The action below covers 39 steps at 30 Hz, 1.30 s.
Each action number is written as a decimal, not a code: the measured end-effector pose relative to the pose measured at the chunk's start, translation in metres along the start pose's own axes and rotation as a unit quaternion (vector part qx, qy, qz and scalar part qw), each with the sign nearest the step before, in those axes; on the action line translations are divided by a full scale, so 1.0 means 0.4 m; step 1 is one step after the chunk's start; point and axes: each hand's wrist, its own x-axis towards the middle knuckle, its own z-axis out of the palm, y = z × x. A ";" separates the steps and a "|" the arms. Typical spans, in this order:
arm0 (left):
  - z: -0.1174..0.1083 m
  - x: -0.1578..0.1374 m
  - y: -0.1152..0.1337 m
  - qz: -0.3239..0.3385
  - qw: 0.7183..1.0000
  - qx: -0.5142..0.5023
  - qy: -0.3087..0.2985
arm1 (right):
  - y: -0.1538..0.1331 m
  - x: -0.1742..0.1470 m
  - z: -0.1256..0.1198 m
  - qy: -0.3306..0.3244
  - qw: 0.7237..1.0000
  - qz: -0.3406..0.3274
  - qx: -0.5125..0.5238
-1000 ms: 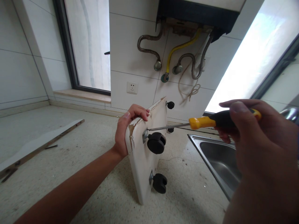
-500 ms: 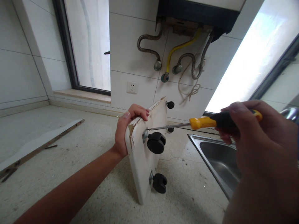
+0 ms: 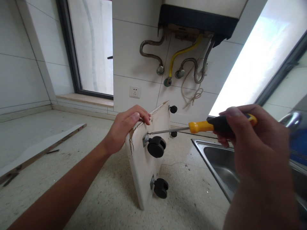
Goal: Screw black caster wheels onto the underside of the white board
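Note:
A white board with chipped edges stands on its side on the speckled countertop. Several black swivel casters are fixed to its right face. My left hand grips the board's upper edge, fingers curled over the top. In my right hand is a screwdriver with a yellow and black handle. The screwdriver's tip meets the metal mounting plate of the upper near caster. Below it sits the lower near caster, and two smaller-looking casters show at the board's far end.
To the right a steel sink is set into the countertop. A long white strip lies at the left, beside a dark thin piece. Hoses and a yellow pipe hang below a wall heater.
My left hand has shifted up on the board, its thumb now nearer the top edge. In view, the board, screwdriver and right hand sit slightly further left. The tip stays at the caster plate.

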 end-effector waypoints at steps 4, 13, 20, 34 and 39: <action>-0.054 0.041 0.100 -0.055 0.962 0.241 -0.118 | 0.000 0.000 -0.003 -0.017 1.000 0.005 -0.003; -0.017 0.174 0.214 -0.118 0.764 0.494 -0.398 | 0.014 -0.003 -0.015 -0.049 0.999 0.011 -0.011; 0.018 0.209 0.217 -0.133 0.712 0.515 -0.459 | 0.003 -0.006 -0.018 -0.062 0.996 0.020 -0.059; 0.054 0.196 0.221 -0.032 0.671 0.579 -0.462 | -0.031 -0.016 -0.085 0.027 0.996 -0.010 -0.088; 0.065 0.172 0.220 0.046 0.640 0.621 -0.451 | -0.068 -0.026 -0.123 0.075 0.995 -0.040 -0.060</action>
